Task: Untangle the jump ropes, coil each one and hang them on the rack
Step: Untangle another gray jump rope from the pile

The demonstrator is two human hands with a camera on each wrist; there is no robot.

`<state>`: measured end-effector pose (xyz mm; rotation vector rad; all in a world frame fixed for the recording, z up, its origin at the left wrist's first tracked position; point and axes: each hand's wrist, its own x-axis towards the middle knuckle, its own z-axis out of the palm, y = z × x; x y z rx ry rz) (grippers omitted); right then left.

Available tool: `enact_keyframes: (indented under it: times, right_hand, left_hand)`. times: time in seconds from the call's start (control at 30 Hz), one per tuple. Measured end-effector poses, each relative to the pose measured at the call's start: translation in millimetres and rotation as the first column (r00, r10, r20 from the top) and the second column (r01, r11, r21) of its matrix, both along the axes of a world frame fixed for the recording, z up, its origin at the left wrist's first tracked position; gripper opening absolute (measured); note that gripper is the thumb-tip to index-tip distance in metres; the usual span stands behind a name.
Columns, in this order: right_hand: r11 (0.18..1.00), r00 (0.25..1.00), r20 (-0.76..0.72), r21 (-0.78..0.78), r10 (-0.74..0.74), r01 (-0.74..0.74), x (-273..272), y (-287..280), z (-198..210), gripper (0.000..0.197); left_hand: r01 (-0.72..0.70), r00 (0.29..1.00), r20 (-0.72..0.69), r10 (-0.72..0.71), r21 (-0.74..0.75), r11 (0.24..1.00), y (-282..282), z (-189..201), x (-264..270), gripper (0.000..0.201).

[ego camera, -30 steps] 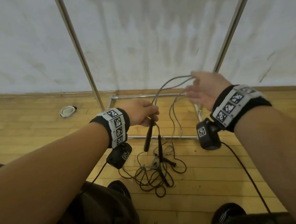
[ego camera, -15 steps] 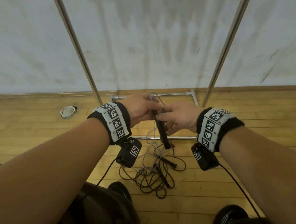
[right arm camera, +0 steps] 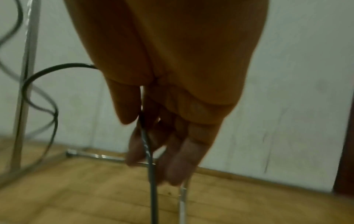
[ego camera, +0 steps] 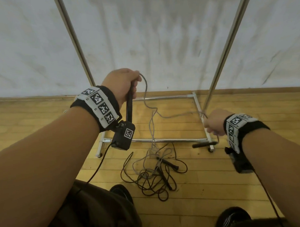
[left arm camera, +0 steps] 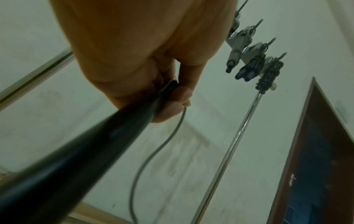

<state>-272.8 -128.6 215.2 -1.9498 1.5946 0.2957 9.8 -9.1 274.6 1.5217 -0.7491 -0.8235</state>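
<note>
Before the tall chrome tube rack (ego camera: 227, 47), a tangled heap of dark and grey jump ropes (ego camera: 153, 172) is left on the wooden floor. One grey cord (ego camera: 146, 96) is drawn taut, apparently to free it. The left hand (ego camera: 122, 85) is clamped on its black handle (ego camera: 129, 105); the right hand (ego camera: 214, 122) pinches the cord.

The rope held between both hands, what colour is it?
Grey rope, clearest in the head view.
</note>
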Motion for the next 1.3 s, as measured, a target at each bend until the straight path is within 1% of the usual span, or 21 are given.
enact_keyframes:
  times: [0.03,0.07,0.1,0.13,0.17,0.2,0.23,0.3,0.37,0.43,0.57,0.7,0.83,0.93,0.97,1.07,1.13,1.17,1.2,1.27,1.3]
  right_hand:
    - [0.991,0.976,-0.181,-0.037,0.119,-0.128,-3,0,0,0.024]
    - [0.969,0.945,-0.252,-0.072,0.21,-0.234,-2,-1,0,0.03]
    - [0.95,0.941,-0.212,-0.11,0.265,-0.292,4,-1,4,0.04]
    - [0.947,0.956,-0.064,-0.137,0.285,-0.291,10,1,9,0.049]
    - [0.958,0.949,0.16,-0.144,0.271,-0.249,19,4,16,0.054]
    - [0.973,0.891,0.394,-0.118,0.227,-0.196,30,8,24,0.055]
    - [0.982,0.798,0.575,-0.062,0.181,-0.178,42,16,32,0.05]
    - [0.973,0.625,0.775,0.061,0.096,-0.225,59,31,46,0.032]
    - [0.945,0.551,0.834,0.146,0.042,-0.293,66,44,56,0.023]
    - [0.936,0.556,0.831,0.198,-0.004,-0.29,64,50,55,0.035]
    - [0.969,0.704,0.709,0.141,0.045,-0.203,47,49,31,0.043]
    - [0.981,0.795,0.605,0.123,0.043,-0.147,28,32,15,0.042]
    - [0.979,0.887,0.449,0.107,0.107,-0.172,5,12,17,0.045]
    - [0.995,0.944,0.323,0.043,0.071,-0.09,-13,-9,32,0.044]
    - [0.996,0.961,0.267,0.026,0.071,-0.081,-16,-12,43,0.038]
    - [0.974,0.964,0.166,-0.124,0.209,-0.19,-10,-26,81,0.02]
    - [0.937,0.948,0.162,-0.267,0.273,-0.224,2,-26,108,0.011]
    - [0.932,0.932,0.234,-0.302,0.277,-0.202,9,-25,118,0.029]
    - [0.948,0.886,0.384,-0.278,0.26,-0.157,14,-24,123,0.045]
    - [0.974,0.702,0.679,-0.2,0.215,-0.106,23,-13,131,0.059]
    - [0.975,0.625,0.749,-0.188,0.219,-0.116,27,-9,133,0.062]
  left_hand:
    - [0.047,0.999,0.008,-0.047,-0.011,0.999,1,5,-3,0.025]
    - [0.109,0.994,0.014,-0.109,-0.01,0.994,1,8,-8,0.026]
    - [0.178,0.984,0.02,-0.178,0.0,0.984,2,9,-13,0.027]
    - [0.248,0.968,0.029,-0.249,0.02,0.969,2,10,-20,0.027]
    - [0.314,0.948,0.041,-0.316,0.043,0.948,3,10,-28,0.028]
    - [0.371,0.926,0.052,-0.374,0.061,0.927,3,12,-37,0.029]
    - [0.416,0.906,0.053,-0.42,0.061,0.907,4,14,-44,0.03]
    - [0.451,0.893,0.012,-0.451,0.005,0.893,4,23,-55,0.032]
    - [0.402,0.912,-0.052,-0.407,-0.092,0.911,3,39,-60,0.032]
    - [0.316,0.928,-0.141,-0.346,-0.201,0.927,4,57,-58,0.029]
    - [0.114,0.891,-0.368,-0.266,-0.386,0.915,8,84,-44,0.024]
    - [-0.06,0.872,-0.459,-0.171,-0.446,0.893,10,88,-38,0.016]
    - [-0.246,0.824,-0.546,-0.154,-0.588,0.77,13,121,-3,0.008]
    - [-0.307,0.839,-0.533,-0.106,-0.626,0.717,17,151,24,0.01]
    - [-0.29,0.859,-0.505,-0.081,-0.612,0.735,15,155,24,0.009]
    - [-0.172,0.931,-0.365,-0.004,-0.45,0.876,2,147,1,0.02]
    - [-0.034,0.962,-0.267,-0.06,-0.334,0.942,-8,129,-23,0.026]
    - [0.054,0.968,-0.22,-0.119,-0.282,0.958,-13,119,-34,0.026]
    - [0.151,0.967,-0.168,-0.192,-0.232,0.961,-18,110,-45,0.023]
    - [0.34,0.932,-0.083,-0.354,-0.146,0.929,-26,94,-61,0.021]
    - [0.412,0.905,-0.06,-0.421,-0.121,0.903,-30,88,-66,0.022]
